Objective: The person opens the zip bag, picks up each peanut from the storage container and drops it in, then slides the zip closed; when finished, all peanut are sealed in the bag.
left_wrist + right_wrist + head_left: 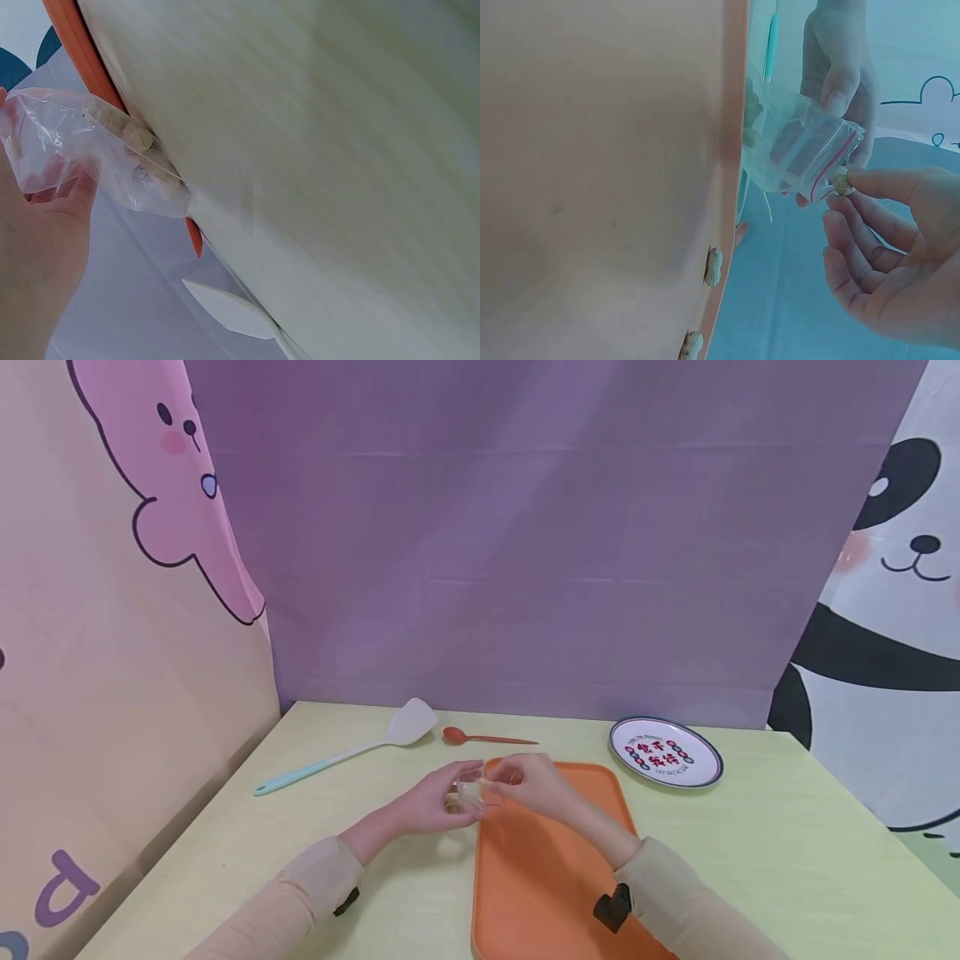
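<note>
My left hand [435,799] grips a clear zip-lock bag [795,142] with a red line along its mouth. Several peanuts [139,139] bulge at the bag's far end in the left wrist view. At the bag's mouth my right hand [542,787] pinches one peanut [842,181] between thumb and index finger, its other fingers loosely bent. Both hands are over the left far corner of an orange tray [547,868]. Two more peanuts, one peanut [714,267] and a second peanut [691,346], lie on the tray near its edge in the right wrist view.
Behind the left hand lies a white spatula [411,723] with a light blue handle. An orange-red spoon [454,736] lies beyond the hands. Right of the tray sits a white plate [699,760] with a dark rim. A purple curtain [525,543] closes the table's far edge.
</note>
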A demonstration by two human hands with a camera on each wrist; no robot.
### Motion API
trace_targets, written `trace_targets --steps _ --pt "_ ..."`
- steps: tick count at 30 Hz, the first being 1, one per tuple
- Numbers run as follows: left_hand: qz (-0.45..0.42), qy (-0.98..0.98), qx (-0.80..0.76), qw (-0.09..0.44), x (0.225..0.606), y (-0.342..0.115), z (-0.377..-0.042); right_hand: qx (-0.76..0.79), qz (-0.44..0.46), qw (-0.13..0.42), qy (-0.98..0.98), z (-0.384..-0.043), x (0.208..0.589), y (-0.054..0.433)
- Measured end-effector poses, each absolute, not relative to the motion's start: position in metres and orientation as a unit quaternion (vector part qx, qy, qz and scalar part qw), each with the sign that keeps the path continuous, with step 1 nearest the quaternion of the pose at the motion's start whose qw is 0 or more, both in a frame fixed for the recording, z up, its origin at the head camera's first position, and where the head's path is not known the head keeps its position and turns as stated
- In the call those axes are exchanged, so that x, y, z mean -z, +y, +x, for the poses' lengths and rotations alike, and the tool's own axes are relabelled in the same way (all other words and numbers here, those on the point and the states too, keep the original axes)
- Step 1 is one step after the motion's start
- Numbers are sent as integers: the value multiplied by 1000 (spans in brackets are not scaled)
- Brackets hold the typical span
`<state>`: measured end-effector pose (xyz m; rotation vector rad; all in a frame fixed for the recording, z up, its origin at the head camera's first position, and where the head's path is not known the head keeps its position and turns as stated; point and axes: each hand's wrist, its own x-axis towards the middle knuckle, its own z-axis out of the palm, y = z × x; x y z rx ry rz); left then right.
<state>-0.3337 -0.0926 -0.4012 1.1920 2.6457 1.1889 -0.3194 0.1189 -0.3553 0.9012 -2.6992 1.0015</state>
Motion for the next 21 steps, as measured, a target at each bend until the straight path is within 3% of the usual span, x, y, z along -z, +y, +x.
trace_targets --steps 21 --pt "376 844 -382 4 400 -92 -334 -345 320 81 -879 -321 354 127"
